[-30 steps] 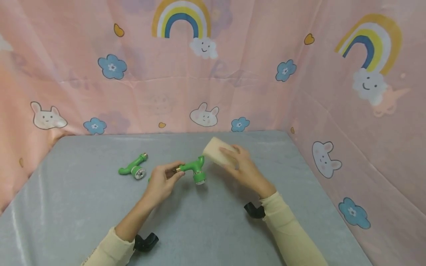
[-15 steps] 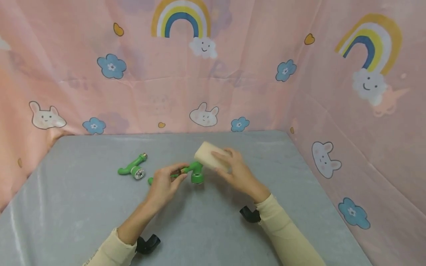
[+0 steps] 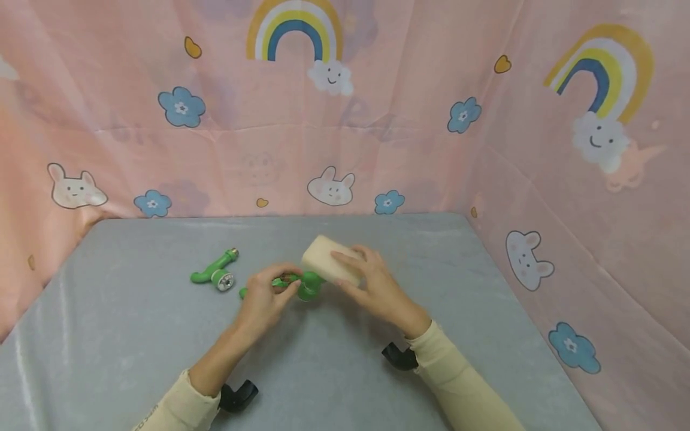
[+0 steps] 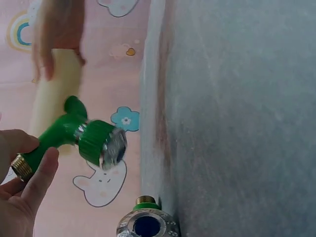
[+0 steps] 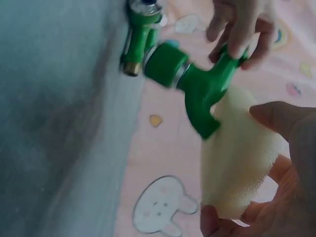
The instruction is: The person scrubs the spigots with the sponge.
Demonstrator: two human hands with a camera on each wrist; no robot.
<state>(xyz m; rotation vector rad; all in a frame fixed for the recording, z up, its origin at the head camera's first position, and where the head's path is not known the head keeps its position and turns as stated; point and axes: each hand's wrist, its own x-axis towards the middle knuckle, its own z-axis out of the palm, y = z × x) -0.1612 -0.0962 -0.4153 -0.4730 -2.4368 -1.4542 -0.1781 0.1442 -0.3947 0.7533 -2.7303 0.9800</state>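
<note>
A green faucet [image 3: 212,272] lies left of the left hand [image 3: 263,296], which pinches a second faucet [image 4: 64,131] near its threaded end; right of that hand, a cream sponge [image 3: 325,260], perhaps touching the spout [image 5: 201,121], sits gripped in the right hand [image 3: 380,287].

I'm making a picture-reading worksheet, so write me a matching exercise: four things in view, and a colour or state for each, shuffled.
1. sponge
2. left hand
3. tabletop
4. backdrop

A. grey
B. pinching a green tap
C. pink
D. cream, held in the right hand

Pairs: 1-D; 2-B; 3-A; 4-C
</note>
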